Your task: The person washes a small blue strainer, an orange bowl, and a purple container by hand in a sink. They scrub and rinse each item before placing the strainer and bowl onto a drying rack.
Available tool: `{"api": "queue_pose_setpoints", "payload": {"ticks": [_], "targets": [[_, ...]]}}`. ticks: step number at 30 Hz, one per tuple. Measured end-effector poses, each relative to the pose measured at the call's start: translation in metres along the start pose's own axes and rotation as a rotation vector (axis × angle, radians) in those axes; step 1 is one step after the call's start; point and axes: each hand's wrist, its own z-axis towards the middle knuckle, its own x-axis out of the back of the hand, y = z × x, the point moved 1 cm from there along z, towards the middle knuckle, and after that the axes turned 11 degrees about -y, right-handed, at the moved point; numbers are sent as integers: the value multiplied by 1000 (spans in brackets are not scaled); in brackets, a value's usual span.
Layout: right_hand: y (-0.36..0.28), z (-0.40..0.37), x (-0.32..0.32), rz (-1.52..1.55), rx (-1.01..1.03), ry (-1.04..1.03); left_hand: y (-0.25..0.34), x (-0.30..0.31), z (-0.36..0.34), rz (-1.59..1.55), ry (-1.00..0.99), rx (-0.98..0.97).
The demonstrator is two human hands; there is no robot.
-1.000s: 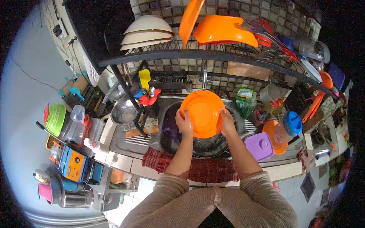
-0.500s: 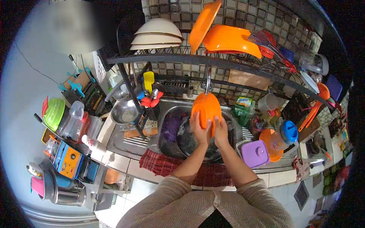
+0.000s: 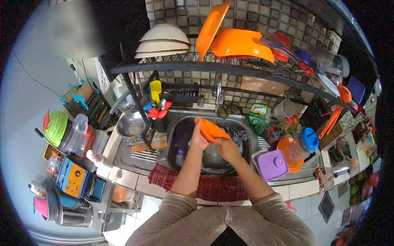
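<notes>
moderate light from a source that cannot be made out falls over the middle, where the orange plate (image 3: 212,130) shows vivid and fairly crisp, the steel bowl (image 3: 131,125) catches pale glints, and the sink basin (image 3: 184,114) lies in deep shade. the very wide lens bows the dish rack's front bar (image 3: 246,70) into an arc, and grainy black corners ring the round field, with a bluish cast on the left wall (image 3: 28,106). a smeared grey patch blots the upper left, and the far right turns soft and dim.
</notes>
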Motion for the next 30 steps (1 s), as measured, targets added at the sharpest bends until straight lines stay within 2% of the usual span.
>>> {"api": "queue_pose_setpoints", "payload": {"ticks": [2, 3, 5, 6, 8, 9, 11, 12, 14, 15, 17, 18, 20, 21, 23, 24, 26, 27, 29, 30], "targets": [[-1, 5, -2, 11, 49, -40, -1, 7, -6, 5, -82, -29], [0, 10, -9, 98, 22, -166, -5, 11, -7, 3, -76, -39], [2, 18, -22, 269, -35, -414, -12, 16, -7, 31, -153, -298], [-4, 24, -22, 269, -28, -418, -11, 3, -20, 15, -87, -288], [-16, 43, -19, 151, -224, -515, -14, -1, -26, -1, -102, -314], [-12, 52, -21, 149, -218, -520, -15, -3, -30, -20, -117, -335], [0, 70, -28, -157, -200, -281, -15, -5, -38, -1, -171, -348], [-3, 74, -23, -151, -196, -288, -17, -3, -39, 15, -126, -388], [-15, 80, -6, -436, -113, -238, -18, 5, -42, 43, -72, -427], [-11, 86, -10, -427, -111, -237, -16, 11, -41, 61, -48, -476], [-1, 94, -19, -474, -79, 25, -12, 20, -43, 79, -19, -525], [-5, 93, -9, -472, -80, 21, -9, 24, -45, 80, -34, -546], [-20, 87, 23, -443, -306, -17, -5, 25, -49, 79, -53, -570], [-5, 87, 20, -444, -306, -16, -3, 24, -51, 83, -74, -585], [39, 88, 11, 62, -363, 116, 2, 21, -52, 86, -102, -598], [41, 81, 16, 59, -367, 117, 4, 20, -52, 67, -79, -589], [41, 61, 22, 1205, -651, -248, 2, 21, -48, 41, -54, -573], [61, 53, 11, 1200, -660, -247, 0, 23, -42, 48, -82, -560], [110, 37, -30, 1705, -586, -476, -3, 24, -31, 50, -110, -543], [109, 28, -32, 1705, -590, -470, -4, 24, -26, 112, -45, -509]]}}
